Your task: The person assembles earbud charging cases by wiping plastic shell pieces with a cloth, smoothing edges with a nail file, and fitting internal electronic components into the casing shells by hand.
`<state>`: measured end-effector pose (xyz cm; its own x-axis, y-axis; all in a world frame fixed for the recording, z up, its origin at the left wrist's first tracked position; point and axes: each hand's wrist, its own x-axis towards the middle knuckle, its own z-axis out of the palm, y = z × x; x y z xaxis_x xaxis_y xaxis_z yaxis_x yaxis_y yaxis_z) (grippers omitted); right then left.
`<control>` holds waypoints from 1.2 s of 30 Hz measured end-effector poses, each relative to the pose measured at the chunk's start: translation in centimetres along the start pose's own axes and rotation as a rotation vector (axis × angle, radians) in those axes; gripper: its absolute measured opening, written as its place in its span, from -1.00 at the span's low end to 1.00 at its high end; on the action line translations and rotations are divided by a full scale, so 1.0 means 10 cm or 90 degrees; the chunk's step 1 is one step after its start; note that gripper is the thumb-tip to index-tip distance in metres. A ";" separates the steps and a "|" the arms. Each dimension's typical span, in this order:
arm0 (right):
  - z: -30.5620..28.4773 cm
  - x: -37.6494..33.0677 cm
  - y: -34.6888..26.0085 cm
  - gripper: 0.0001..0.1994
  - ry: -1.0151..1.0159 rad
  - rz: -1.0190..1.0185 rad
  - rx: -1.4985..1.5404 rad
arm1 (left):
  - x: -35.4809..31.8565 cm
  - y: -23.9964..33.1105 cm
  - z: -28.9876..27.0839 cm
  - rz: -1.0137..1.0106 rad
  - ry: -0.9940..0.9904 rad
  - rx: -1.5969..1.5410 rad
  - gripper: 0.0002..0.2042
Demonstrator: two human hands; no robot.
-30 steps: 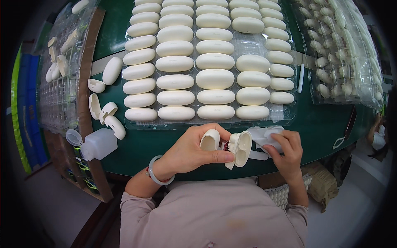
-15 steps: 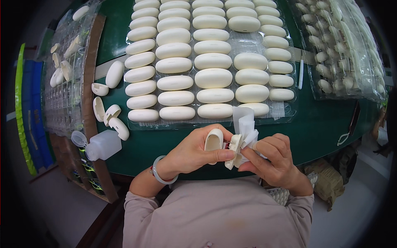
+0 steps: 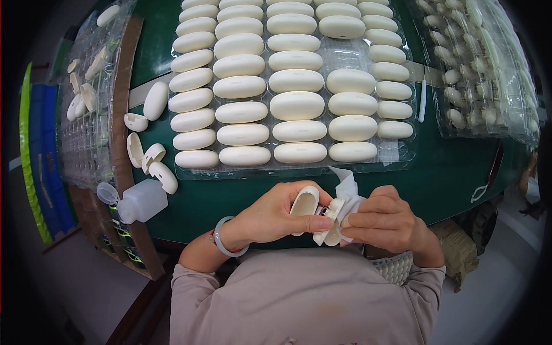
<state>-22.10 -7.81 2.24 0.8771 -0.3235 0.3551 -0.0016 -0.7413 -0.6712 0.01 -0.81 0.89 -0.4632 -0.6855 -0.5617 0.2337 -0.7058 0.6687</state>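
Note:
In front of my body, my left hand (image 3: 268, 215) is closed on an opened cream-white oval case (image 3: 305, 208), with its hollow shell standing up between thumb and fingers. The case's inner part (image 3: 332, 221) faces right, and a bit of dark red or metal shows at the joint. My right hand (image 3: 384, 220) pinches a white wiping cloth (image 3: 347, 192) and presses it against the right side of the case. Part of the cloth sticks up above my fingers. Just beyond the hands, a clear plastic tray (image 3: 259, 171) carries rows of closed cream oval cases (image 3: 298, 106).
On the left lie loose case pieces (image 3: 153, 156), a translucent bottle with its cap flipped up (image 3: 144, 201), and a cardboard-edged stack of clear trays (image 3: 95, 138). At right are a white pen-like stick (image 3: 423, 102) and stacked trays of small parts (image 3: 477, 86). The table (image 3: 448, 164) is green.
My right hand has shifted slightly right and its fingers have closed together over the cloth. The case has turned a little in my left hand, which stays in nearly the same place.

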 end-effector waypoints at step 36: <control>0.00 -0.29 0.06 -0.74 0.607 0.410 0.330 | -0.04 0.11 -0.03 -0.050 -0.012 0.011 -0.60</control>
<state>-24.64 -7.34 0.82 0.0930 -0.9943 0.0513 0.0786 -0.0440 -0.9959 0.70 -1.37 1.75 -0.4950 -0.6246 -0.6040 0.1817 -0.7542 0.6310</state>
